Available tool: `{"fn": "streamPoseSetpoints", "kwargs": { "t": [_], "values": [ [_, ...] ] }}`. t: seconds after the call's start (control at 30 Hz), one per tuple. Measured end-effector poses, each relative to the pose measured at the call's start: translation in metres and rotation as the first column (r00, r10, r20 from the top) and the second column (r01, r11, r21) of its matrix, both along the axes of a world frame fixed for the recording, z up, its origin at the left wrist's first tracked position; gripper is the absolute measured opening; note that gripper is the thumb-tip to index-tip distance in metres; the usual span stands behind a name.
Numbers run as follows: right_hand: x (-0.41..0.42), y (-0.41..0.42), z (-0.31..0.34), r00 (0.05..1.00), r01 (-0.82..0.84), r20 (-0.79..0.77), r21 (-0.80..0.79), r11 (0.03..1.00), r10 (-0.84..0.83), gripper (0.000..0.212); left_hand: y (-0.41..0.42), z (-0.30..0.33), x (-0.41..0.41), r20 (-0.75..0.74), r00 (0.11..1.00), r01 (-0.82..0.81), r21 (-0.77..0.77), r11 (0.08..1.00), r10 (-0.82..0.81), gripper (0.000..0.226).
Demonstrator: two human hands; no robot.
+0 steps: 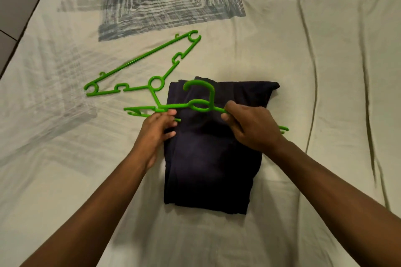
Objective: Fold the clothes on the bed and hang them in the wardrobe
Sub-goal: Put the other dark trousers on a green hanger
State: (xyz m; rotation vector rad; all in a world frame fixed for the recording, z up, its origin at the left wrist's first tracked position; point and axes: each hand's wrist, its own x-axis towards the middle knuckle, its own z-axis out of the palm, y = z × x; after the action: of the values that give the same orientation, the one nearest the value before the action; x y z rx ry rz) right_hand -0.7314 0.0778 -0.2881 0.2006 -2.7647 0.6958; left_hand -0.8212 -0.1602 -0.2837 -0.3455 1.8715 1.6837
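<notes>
Pinching green hanger (200, 105), both hands' grips: left hand (159, 124), right hand (249, 124).

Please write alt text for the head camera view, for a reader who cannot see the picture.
Two hands hold a green hanger over a folded dark garment on a bed sheet: the left hand pinches one arm of it, the right hand the other. A second green hanger lies on the sheet to the left.

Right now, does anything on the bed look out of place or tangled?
Slightly. The spare hanger lies askew on the sheet, its hook end meeting the left tip of the held hanger, so the two may snag. Both hands, left and right, grip that one over the folded dark garment, which looks neat.
</notes>
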Motion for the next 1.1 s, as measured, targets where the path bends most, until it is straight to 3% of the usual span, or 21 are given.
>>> {"fn": "streamPoseSetpoints", "kwargs": {
  "t": [0.13, 0.23, 0.43, 0.53, 0.67, 0.83, 0.93, 1.0, 1.03, 1.1],
  "values": [
    [0.018, -0.011, -0.004, 0.995, -0.087, -0.040, 0.129, 0.988, 0.093, 0.019, -0.035, 0.003, 0.015, 0.208, 0.953, -0.242, 0.097, 0.966, 0.218, 0.023],
    [0.036, -0.018, -0.007, 0.986, -0.161, -0.029, 0.137, 0.977, 0.166, 0.018, -0.050, 0.010, 0.016, 0.379, 0.890, -0.355, 0.230, 0.906, 0.253, 0.039],
    [0.078, -0.033, -0.027, 0.932, -0.360, 0.034, 0.207, 0.910, 0.362, 0.023, -0.052, 0.010, 0.040, 0.336, 0.916, -0.262, 0.092, 0.961, 0.218, 0.052],
    [0.100, -0.036, -0.037, 0.929, -0.368, 0.069, 0.227, 0.902, 0.363, 0.033, -0.059, 0.006, 0.062, 0.350, 0.902, -0.273, 0.007, 0.962, 0.253, 0.035],
    [0.119, -0.045, -0.040, 0.919, -0.393, 0.095, 0.265, 0.881, 0.381, 0.029, -0.067, -0.002, 0.097, 0.362, 0.885, -0.302, -0.036, 0.953, 0.294, 0.018],
    [0.124, -0.052, -0.037, 0.940, -0.339, 0.141, 0.255, 0.905, 0.312, 0.034, -0.045, 0.007, 0.143, 0.362, 0.927, -0.082, -0.042, 0.996, 0.092, 0.021],
    [0.111, -0.052, -0.022, 0.975, -0.205, 0.121, 0.199, 0.958, 0.184, 0.045, -0.029, 0.009, 0.154, 0.311, 0.947, -0.061, -0.087, 0.994, 0.085, 0.013],
    [0.089, -0.051, -0.012, 0.992, 0.061, 0.101, 0.113, 0.992, -0.072, 0.040, -0.022, 0.008, 0.154, 0.294, 0.949, -0.088, -0.104, 0.991, 0.115, 0.006],
    [0.075, -0.049, -0.008, 0.958, 0.238, 0.152, 0.055, 0.970, -0.244, 0.039, -0.020, 0.008, 0.154, 0.288, 0.950, -0.097, -0.105, 0.990, 0.124, 0.004],
    [0.044, -0.042, -0.002, 0.777, 0.529, 0.414, -0.023, 0.848, -0.474, 0.050, -0.018, 0.009, 0.154, 0.275, 0.953, -0.103, -0.099, 0.990, 0.127, 0.004]
  ]
}}
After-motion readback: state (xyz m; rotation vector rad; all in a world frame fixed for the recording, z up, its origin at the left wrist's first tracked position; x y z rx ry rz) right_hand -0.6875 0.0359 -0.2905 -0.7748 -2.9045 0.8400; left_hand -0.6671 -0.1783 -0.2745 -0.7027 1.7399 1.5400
